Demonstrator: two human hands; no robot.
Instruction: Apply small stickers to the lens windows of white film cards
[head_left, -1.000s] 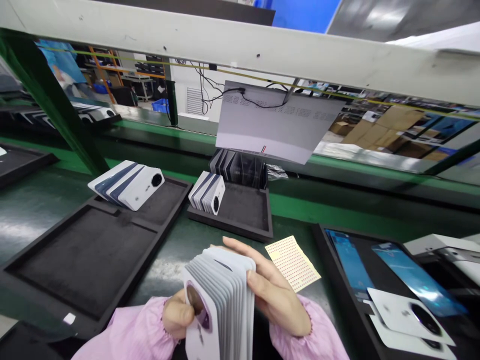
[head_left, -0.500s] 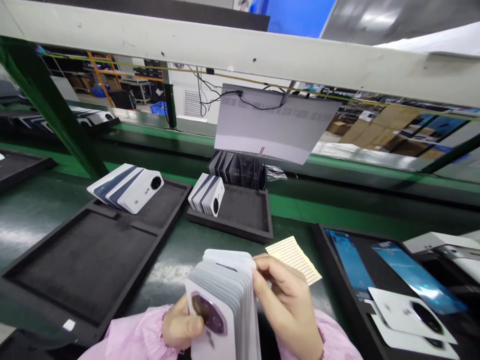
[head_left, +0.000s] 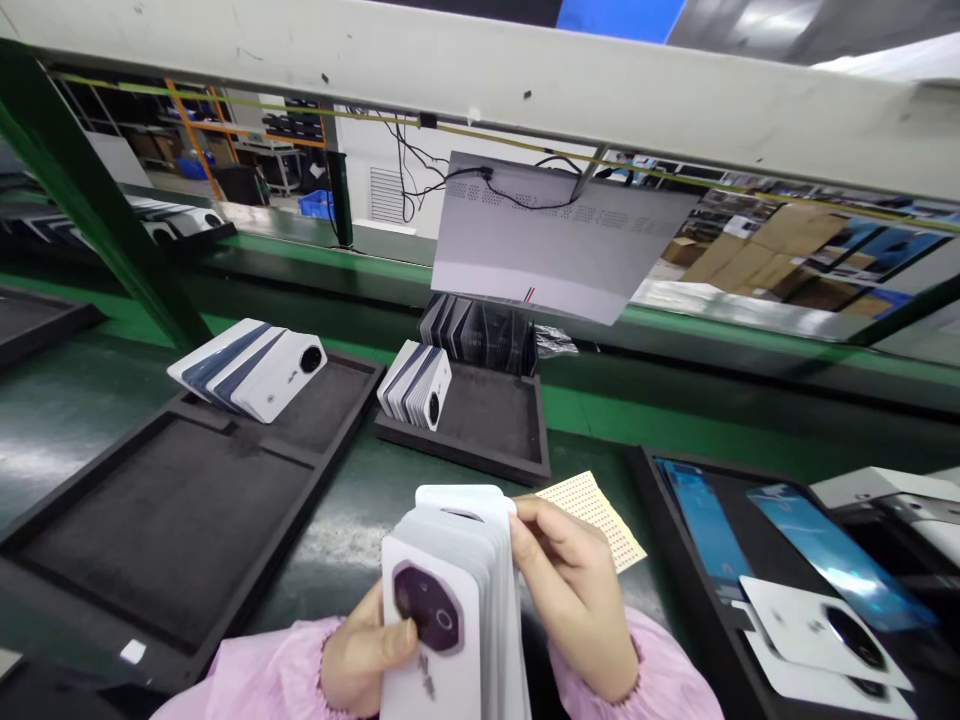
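My left hand (head_left: 364, 655) grips the lower end of a fanned stack of white phone back covers (head_left: 454, 590), thumb on the front cover by its dark camera ring. Fingers of my right hand (head_left: 574, 590) are curled against the stack's right edge, pinching the rearmost covers near the top. Both wrists wear pink sleeves. The stack stands upright, close to me, above the green bench.
A large black foam tray (head_left: 161, 530) lies at left with a leaning row of white covers (head_left: 251, 370). A smaller black tray (head_left: 495, 420) ahead holds more covers. A perforated yellowish sheet (head_left: 600, 510) lies right of my hand. A dark tray (head_left: 750, 590) at right holds blue films and white covers.
My right hand has shifted from lying flat on the stack's side to pinching its upper rear edge. The stack has tilted so the front cover faces me more.
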